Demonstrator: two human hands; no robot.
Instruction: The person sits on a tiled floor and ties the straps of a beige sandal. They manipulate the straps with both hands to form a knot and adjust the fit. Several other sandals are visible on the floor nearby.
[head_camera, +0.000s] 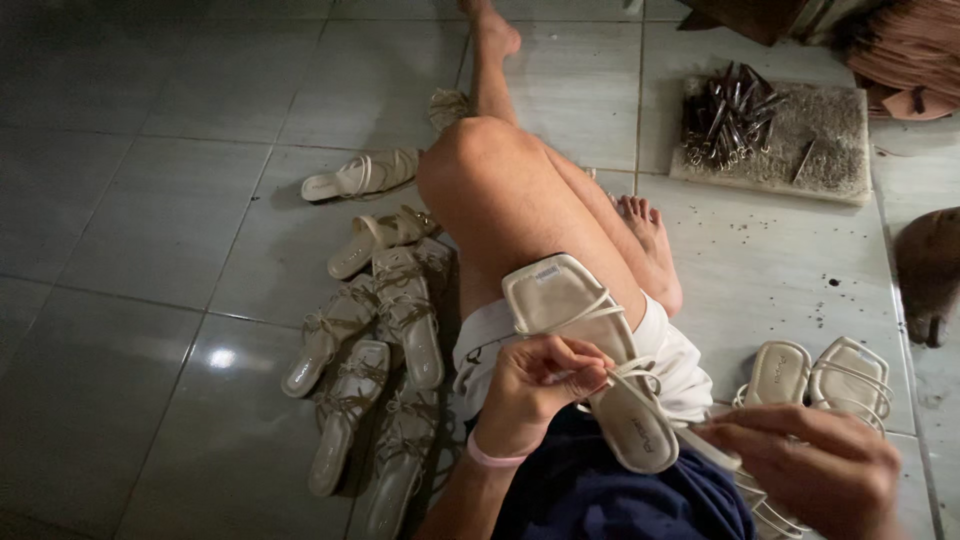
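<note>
We see one sandal (590, 355) lying sole-down along the person's thigh (520, 210), its square toe pointing toward the knee and its heel over the white shorts (680, 365). Our left hand (540, 385) is pinched on one of its thin straps (620, 375) near the middle of the sandal, fingers curled tight around it. Our right hand (810, 465) sits by the heel end with thumb and forefinger closed on a strap end (700, 425); the rest of that hand is cut off by the lower edge.

On the tiled floor (150, 200) to the left we count about seven sandals in a loose pile (375, 340), overlapping so that the exact number is hard to fix, plus one more (360, 178) lying apart above them. To the right a pair (820, 378) stands side by side, two in all, partly hidden behind the right hand.

One board (800, 145) lies at the upper right, bearing a heap of dark metal pieces (725, 120) too dim to identify. A pink band (490, 458) circles the left wrist. Brown stacked material (910, 50) in the top right corner and a dark object (935, 265) at the right edge are both cut off and unclear. Small dark specks are scattered over the tiles near the board.
</note>
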